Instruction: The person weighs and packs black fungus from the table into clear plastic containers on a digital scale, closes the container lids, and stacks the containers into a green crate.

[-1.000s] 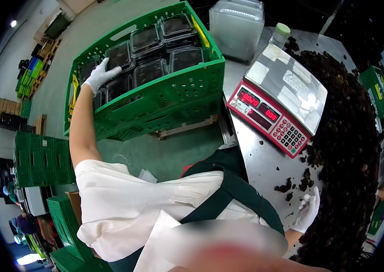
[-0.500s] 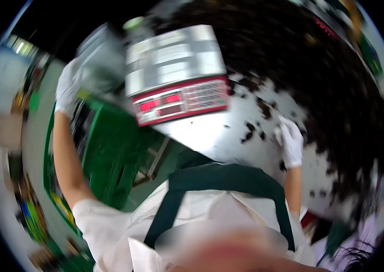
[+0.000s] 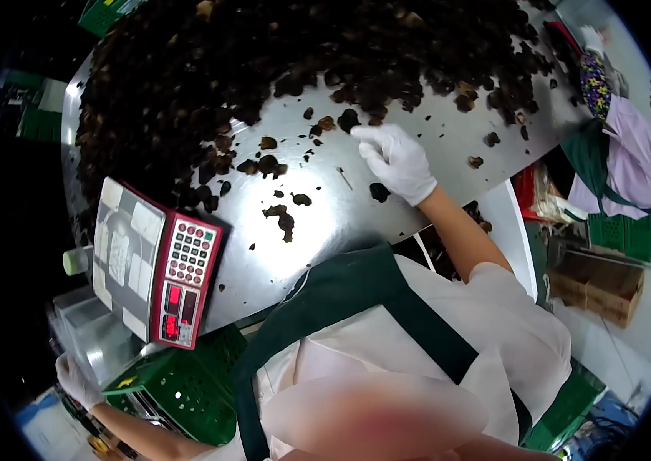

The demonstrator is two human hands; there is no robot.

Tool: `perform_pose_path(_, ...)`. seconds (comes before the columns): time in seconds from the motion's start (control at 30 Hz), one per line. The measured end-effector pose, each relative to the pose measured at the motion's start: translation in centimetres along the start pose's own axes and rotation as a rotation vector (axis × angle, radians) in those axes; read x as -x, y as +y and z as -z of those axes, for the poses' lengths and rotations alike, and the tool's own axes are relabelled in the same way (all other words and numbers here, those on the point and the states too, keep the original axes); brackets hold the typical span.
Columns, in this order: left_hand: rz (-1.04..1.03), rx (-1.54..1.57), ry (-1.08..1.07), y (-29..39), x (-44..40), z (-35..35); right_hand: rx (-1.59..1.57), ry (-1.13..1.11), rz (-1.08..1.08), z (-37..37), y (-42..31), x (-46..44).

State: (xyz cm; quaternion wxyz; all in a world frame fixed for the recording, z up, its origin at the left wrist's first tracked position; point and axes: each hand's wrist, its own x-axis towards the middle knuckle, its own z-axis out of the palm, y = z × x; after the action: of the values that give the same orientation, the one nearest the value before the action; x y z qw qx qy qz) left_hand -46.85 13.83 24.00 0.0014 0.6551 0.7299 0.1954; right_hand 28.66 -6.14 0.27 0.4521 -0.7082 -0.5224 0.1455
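My right hand (image 3: 398, 161), in a white glove, is over the metal table (image 3: 333, 223) at the near edge of the dark, mushroom-like pieces (image 3: 279, 46). Its fingers are bent together, and anything between them is too small to make out. At the lower left my left hand (image 3: 78, 382), also gloved, touches the stack of clear plastic containers (image 3: 99, 330); how firmly its fingers hold them is unclear. A red scale (image 3: 149, 265) with lit digits stands on the table between my hands.
A green crate (image 3: 195, 384) stands below the scale. Beside the scale is a green-capped bottle (image 3: 76, 261). To the right are another person in an apron (image 3: 625, 154), a white-rimmed container (image 3: 516, 238) of dark pieces and a cardboard box (image 3: 598, 288).
The view has swung right. My left hand has left the packed boxes in the green crate for the clear container stack. My right hand has moved to the edge of the dark pieces.
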Motion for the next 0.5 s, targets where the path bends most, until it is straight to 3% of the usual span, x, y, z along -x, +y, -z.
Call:
perform_pose_path(0.07,-0.02,0.042,0.245,6.6,1.9,-0.2,0.36,0.021,0.109,2.1,0.1,-2.6)
perform_pose_path(0.13,-0.155,0.128,0.313,12.8,5.3,-5.3,0.611,0.079,0.068,2.8,2.8,-5.8)
perform_pose_path(0.2,-0.314,0.553,0.128,15.5,8.4,-10.2,0.646,0.006,0.053,2.7,3.5,-7.6)
perform_pose_path(0.27,-0.32,0.381,-0.106,15.4,9.9,-15.0,0.538,0.0,0.106,1.6,4.2,-9.7)
perform_pose_path(0.33,-0.297,0.042,-0.253,21.1,12.5,-16.9,0.494,0.086,0.177,0.5,5.1,-12.4)
perform_pose_path(0.4,-0.508,0.354,-0.203,24.3,14.1,-18.6,0.624,0.103,0.204,-0.5,4.6,-15.1)
perform_pose_path(0.5,-0.536,0.181,-0.113,27.2,15.0,-17.8,0.694,-0.105,0.14,-2.0,3.5,-16.3)
